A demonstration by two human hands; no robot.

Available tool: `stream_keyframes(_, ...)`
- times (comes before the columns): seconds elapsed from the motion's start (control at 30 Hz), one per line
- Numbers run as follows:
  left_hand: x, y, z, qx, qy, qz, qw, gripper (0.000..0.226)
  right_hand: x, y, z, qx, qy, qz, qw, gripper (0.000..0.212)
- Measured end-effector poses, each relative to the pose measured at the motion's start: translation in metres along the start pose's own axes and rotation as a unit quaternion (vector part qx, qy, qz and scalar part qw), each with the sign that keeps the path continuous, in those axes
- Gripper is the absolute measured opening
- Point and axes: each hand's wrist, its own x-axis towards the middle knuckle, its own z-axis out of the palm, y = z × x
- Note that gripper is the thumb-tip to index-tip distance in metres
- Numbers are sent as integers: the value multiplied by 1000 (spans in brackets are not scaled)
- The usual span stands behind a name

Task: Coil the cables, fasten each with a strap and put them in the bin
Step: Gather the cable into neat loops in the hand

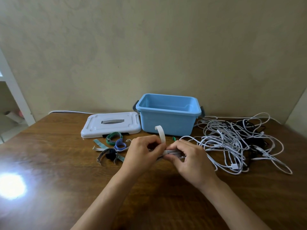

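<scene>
One coiled white cable was held just above the table, in front of the blue bin, its long axis running roughly left to right between the two hands. A white strap had been wound once around the bundle near its left end, and the strap's free tail rose upright and curled over toward the bin. The left hand was curled onto the strap at the wrap, its fingers pinching the tail's base; the right hand was closed around the bundle just right of the strap. The fastening appeared unfinished: the tail was judged to need pulling down and round the bundle, a move falling to the left hand, the nearer to it.

The bin stood open directly behind the hands, nothing showing inside it. Left of the bin lay its white lid, and in front of the lid a scatter of spare straps, green, blue and pale. Right of the bin sprawled a tangle of loose cables, white and black, still uncoiled.
</scene>
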Motion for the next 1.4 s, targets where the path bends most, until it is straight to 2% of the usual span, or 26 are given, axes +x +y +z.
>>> stream_keyframes(0.2,-1,1,-1,-19,-32,7,999,18,0,1,-1,2,-14,35,999,17)
stream_keyframes(0.4,0,1,-4,39,-48,39,997,12,0,3,-1,29,-26,63,997,22)
stream_keyframes(0.63,-1,3,-4,36,-56,45,997,3,1,5,-1,44,-21,87,995,22)
stream_keyframes(0.97,-2,1,2,-44,-11,-9,999,7,1,4,2,65,-34,110,991,16)
stream_keyframes(1.17,-1,6,3,-72,-27,-37,996,11,1,3,2,92,-33,126,987,14)
stream_keyframes(1.3,-2,6,4,-68,11,-68,995,1,1,2,2,99,-33,129,986,14)
stream_keyframes(1.4,-2,6,6,-74,35,-77,994,2,2,1,2,99,-33,134,986,14)
